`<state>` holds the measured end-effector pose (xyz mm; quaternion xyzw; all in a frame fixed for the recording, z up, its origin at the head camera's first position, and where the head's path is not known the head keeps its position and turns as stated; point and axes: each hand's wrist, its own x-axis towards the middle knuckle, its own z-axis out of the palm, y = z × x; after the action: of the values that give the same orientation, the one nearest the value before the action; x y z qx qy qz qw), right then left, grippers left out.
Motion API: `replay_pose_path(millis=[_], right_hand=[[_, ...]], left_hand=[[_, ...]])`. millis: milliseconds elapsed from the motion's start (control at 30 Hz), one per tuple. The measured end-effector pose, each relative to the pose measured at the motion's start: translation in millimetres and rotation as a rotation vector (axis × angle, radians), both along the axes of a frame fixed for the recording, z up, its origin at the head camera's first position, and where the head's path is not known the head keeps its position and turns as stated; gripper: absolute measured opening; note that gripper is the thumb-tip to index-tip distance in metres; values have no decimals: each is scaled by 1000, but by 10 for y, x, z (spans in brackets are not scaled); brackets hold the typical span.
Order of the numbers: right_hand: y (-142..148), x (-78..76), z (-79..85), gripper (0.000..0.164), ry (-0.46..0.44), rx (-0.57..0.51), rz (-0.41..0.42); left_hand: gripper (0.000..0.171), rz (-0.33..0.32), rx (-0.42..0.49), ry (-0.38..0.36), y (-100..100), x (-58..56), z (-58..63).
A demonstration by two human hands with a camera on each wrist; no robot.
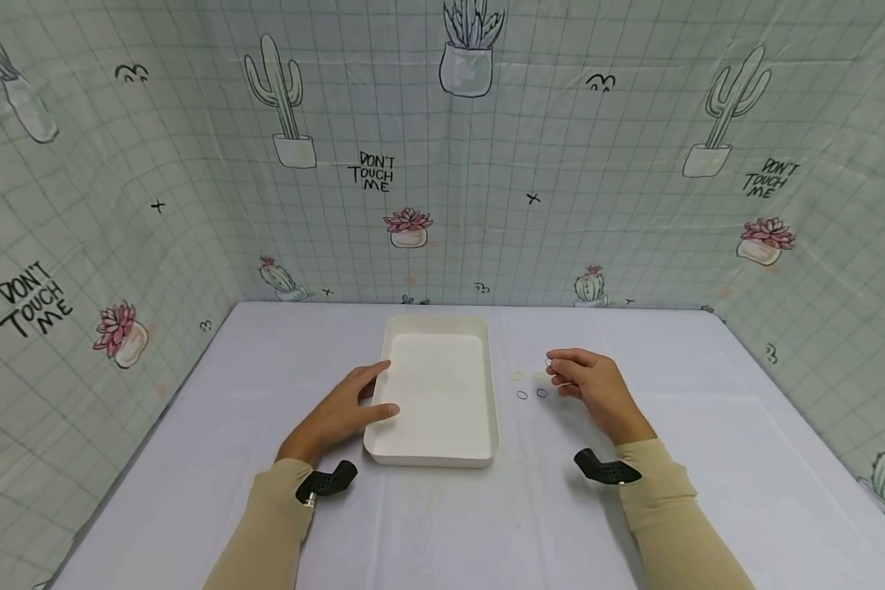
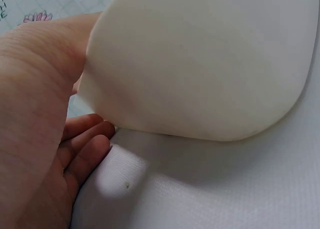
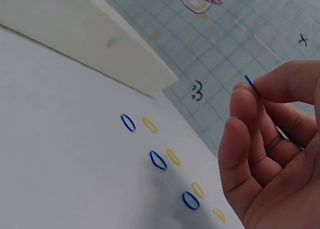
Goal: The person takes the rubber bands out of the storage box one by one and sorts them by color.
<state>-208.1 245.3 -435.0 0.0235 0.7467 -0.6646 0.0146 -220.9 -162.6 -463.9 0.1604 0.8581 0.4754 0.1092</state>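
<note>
A shallow white tray lies on the white table. My left hand holds its left side, thumb reaching over the rim. In the left wrist view the lower fingers curl against the bottom edge of the tray wall. To the right of the tray, my right hand is raised over the table. Its thumb and index finger pinch a thin blue loop, like a small rubber band, mostly hidden by the fingertips. Below it lie three blue loops and several yellow loops in two rows.
White cloth covers the table. A grid-patterned curtain with printed cacti hangs behind and along both sides. The tray's right wall stands close to the loops.
</note>
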Motion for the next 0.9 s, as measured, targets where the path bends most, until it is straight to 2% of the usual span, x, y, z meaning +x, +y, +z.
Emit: replay_pose_path(millis=[233,500,733,900], right_hand=[[252,84,-91,45,-38,36,-68],[460,89,-185,45,-55,118,-89],[579,90,-195,42,-100,214,-114],[614,78,-180,40,-94,294,-120]], left_hand=[[86,14,-18,-8,5,37,-20],[84,22,-32,-1,-5,32,-16],[82,-2,-17,-8,5,5,-15],[82,-9,-7,-22,21,-18,9]])
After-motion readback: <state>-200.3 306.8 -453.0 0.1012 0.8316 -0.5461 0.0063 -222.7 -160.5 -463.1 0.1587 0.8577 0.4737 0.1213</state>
